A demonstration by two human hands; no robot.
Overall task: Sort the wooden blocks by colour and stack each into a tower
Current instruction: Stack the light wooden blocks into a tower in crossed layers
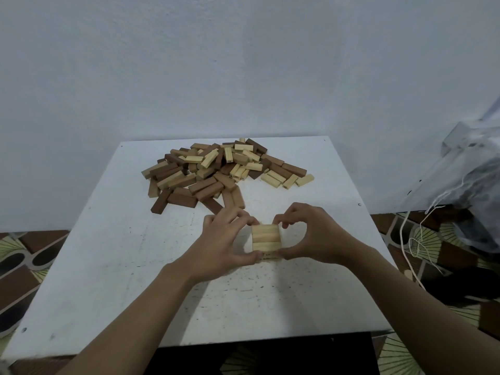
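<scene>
Left hand (pixel 224 239) is gripping the pale stack (pixel 265 238) from its 9 o'clock side. Its fingers are curling round the far corner and its thumb is pressing the near corner.

The stack is sitting on the white table (pixel 108 266), just toward 3 o'clock of table centre. Its top layer is showing three light blocks side by side, and a lower layer is peeking out at 6 o'clock.

Right hand (pixel 305 234) is mirroring this from the stack's 3 o'clock side, fingertips pinching the far edge, thumb on the near edge. Both hands are squeezing inward, probably squaring the layers so the tower is going up straight before more blocks go on.

Mixed pile (pixel 216 171) of dark, mid and light blocks is lying at 12 o'clock on the table, well apart from the stack. It is probably parked far back to keep building room near the body. Sorting is looking barely begun.

Plastic bag (pixel 473 185) is sitting off the table at 3 o'clock.
</scene>
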